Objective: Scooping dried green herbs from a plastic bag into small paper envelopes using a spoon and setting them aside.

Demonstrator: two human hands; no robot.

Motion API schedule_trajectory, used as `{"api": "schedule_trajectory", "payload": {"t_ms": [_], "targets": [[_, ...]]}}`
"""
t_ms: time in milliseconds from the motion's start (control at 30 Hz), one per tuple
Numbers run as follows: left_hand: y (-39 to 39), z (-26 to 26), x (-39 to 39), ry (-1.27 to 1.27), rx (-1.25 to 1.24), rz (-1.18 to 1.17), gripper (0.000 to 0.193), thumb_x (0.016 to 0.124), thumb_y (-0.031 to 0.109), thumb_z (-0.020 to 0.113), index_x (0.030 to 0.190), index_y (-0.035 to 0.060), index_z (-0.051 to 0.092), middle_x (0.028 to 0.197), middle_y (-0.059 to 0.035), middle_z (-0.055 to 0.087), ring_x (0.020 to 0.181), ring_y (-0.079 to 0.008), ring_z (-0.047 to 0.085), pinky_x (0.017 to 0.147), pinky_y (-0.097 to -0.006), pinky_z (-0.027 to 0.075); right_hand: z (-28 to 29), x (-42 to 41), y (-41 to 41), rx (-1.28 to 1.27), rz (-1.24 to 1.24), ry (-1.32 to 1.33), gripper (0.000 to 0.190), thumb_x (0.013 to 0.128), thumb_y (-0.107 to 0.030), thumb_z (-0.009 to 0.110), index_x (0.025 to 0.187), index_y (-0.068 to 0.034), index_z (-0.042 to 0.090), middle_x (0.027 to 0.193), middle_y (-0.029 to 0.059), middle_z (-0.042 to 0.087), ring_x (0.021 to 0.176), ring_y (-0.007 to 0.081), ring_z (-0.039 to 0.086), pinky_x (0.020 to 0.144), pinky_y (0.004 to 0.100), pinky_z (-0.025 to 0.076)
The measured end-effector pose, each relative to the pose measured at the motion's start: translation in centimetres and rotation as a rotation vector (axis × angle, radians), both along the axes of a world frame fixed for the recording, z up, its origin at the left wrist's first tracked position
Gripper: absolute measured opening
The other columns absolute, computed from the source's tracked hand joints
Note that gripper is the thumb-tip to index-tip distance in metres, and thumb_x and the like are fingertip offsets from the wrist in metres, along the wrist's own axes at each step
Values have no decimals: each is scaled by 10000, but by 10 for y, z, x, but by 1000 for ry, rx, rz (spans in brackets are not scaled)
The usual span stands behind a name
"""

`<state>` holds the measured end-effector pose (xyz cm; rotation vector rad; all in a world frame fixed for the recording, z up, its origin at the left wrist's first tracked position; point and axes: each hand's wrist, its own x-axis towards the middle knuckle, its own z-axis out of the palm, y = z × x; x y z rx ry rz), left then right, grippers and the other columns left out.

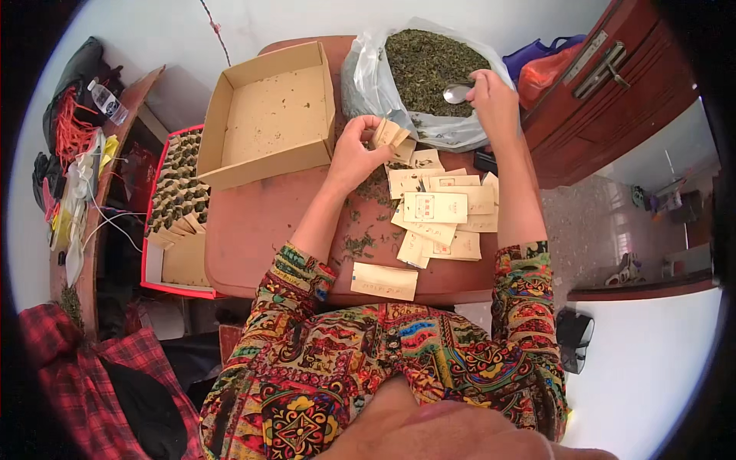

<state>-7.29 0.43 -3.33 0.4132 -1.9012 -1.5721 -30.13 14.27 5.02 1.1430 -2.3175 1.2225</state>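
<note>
My left hand [357,154] pinches a small tan paper packet [388,134] near the front edge of a clear plastic bag [359,75]. Dried green leaves [428,63] fill that bag. My right hand [491,95] grips a metal spoon [457,93] by its handle, with the bowl over the leaves. Printed paper packets [435,207] lie in a loose, overlapping pile between my forearms. One more packet [384,282] lies apart from them near the table's front edge. Loose leaf bits [359,245] are scattered to the left of the pile.
An open cardboard box [264,169] with a few crumbs stands left on the red-brown table [247,241]. Beyond it, a red-edged box [145,267] holds rows of packets filled with dark matter. A dark object [485,161] lies by my right forearm. A wooden door [609,98] is at right.
</note>
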Motion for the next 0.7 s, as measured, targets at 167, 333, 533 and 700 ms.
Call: {"api": "schedule_trajectory", "payload": {"t_ms": [167, 333, 533, 700], "targets": [[0, -7, -6, 7, -21, 1, 421, 713, 119, 744, 1088, 29, 573, 1086, -57, 568, 962, -163, 575, 890, -311, 463, -21, -19, -29, -4, -38, 176, 304, 978, -198, 423, 1062, -34, 665, 718, 110, 697, 633, 204, 675, 645, 342, 525], [-6, -12, -5, -18, -38, 28, 394, 759, 78, 730, 1108, 29, 553, 1028, -44, 632, 982, -141, 597, 778, -285, 509, -32, -4, -37, 97, 110, -143, 303, 967, -194, 413, 1001, -12, 654, 693, 101, 694, 593, 170, 644, 598, 319, 516], [-7, -11, -6, -16, -41, 19, 457, 717, 143, 741, 1115, 8, 564, 1102, -88, 571, 948, -182, 582, 862, -318, 483, -31, -11, -29, -8, 94, -584, 276, 946, -182, 440, 1006, -7, 645, 734, 83, 691, 562, 107, 577, 490, 252, 456], [-7, -12, -7, -37, -118, 54, 427, 745, 97, 739, 1123, 26, 555, 1066, -47, 621, 982, -150, 593, 866, -305, 487, -33, -23, -23, -158, 112, -708, 257, 941, -160, 459, 1023, 10, 634, 738, 88, 665, 542, 94, 532, 454, 221, 408]]}}
